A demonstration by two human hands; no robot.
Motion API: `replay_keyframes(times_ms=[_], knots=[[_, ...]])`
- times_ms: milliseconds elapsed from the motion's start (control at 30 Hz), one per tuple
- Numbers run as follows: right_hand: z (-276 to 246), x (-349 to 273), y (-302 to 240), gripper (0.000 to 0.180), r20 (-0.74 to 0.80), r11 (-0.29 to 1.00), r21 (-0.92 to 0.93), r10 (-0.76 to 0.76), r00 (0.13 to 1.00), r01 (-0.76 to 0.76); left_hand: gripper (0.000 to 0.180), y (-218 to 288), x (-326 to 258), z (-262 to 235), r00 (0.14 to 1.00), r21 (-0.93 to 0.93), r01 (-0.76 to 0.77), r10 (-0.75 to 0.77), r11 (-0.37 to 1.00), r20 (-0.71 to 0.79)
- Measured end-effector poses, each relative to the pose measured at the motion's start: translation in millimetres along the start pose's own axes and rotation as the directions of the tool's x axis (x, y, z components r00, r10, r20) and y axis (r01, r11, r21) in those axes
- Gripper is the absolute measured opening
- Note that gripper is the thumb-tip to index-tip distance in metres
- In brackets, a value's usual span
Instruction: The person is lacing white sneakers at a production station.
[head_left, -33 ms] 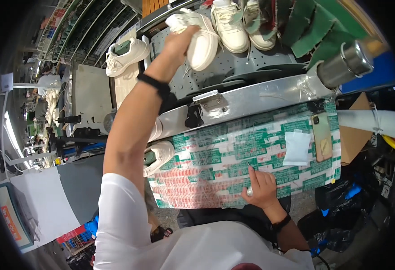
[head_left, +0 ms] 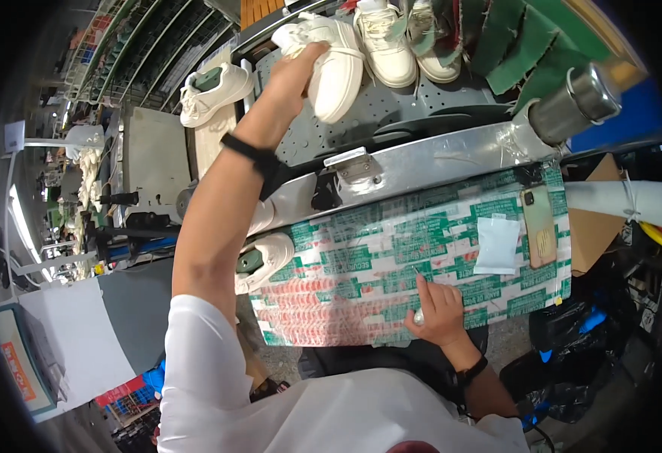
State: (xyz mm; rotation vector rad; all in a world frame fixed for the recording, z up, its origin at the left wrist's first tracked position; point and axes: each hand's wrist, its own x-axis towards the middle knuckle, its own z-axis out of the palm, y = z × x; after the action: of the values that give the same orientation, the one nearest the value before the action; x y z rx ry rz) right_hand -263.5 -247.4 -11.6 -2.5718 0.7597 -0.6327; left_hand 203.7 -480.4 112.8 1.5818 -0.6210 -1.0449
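the left hand [head_left: 297, 68] grips a white sneaker [head_left: 331, 64] of smooth, matt leather-like material, over a grey perforated metal tray [head_left: 391, 113]. just below the grip runs a shiny, foil-wrapped bar [head_left: 437, 162]. the right hand [head_left: 438, 311] rests on glossy printed paper [head_left: 391, 257] beside a matt white sachet [head_left: 497, 245].

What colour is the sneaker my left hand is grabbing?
The low leather sneaker is white, clearest in the head view.

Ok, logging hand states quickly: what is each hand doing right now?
Left hand: closed on a white sneaker on the conveyor.
Right hand: curled on the patterned table, holding a small thin tool; what it is cannot be told.
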Motion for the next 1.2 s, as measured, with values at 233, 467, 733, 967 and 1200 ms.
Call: replay_keyframes(times_ms=[233, 467, 733, 967, 1200], knots=[[1, -12, 1, 0.083, -0.068, 0.998, 0.062, -0.004, 0.998, 0.009, 0.059, -12, -280, 18, 0.948, 0.428, -0.240, 0.306, 0.871, -0.092], [5, -3, 1, 0.082, -0.153, 0.996, 0.089, 0.019, 0.988, -0.006, 0.075, -179, -408, 56, 0.921, 0.515, 0.015, 0.189, 0.857, -0.342], [-2, -14, -11, 0.078, -0.120, 0.949, 0.265, 0.210, 0.970, -0.172, 0.051, -196, -433, 12, 0.986, 0.587, -0.010, 0.107, 0.809, -0.130], [-45, -10, -111, 0.083, 0.009, 0.957, 0.283, -0.064, 0.998, 0.058, 0.025, -204, -411, -73, 0.973, -0.085, 0.204, -0.212, 0.975, -0.093], [-20, 10, -128, 0.090, 0.080, 0.969, -0.043, -0.239, 0.968, 0.243, 0.067, -148, -365, -26, 0.896, 0.528, -0.439, 0.396, 0.727, 0.199]])
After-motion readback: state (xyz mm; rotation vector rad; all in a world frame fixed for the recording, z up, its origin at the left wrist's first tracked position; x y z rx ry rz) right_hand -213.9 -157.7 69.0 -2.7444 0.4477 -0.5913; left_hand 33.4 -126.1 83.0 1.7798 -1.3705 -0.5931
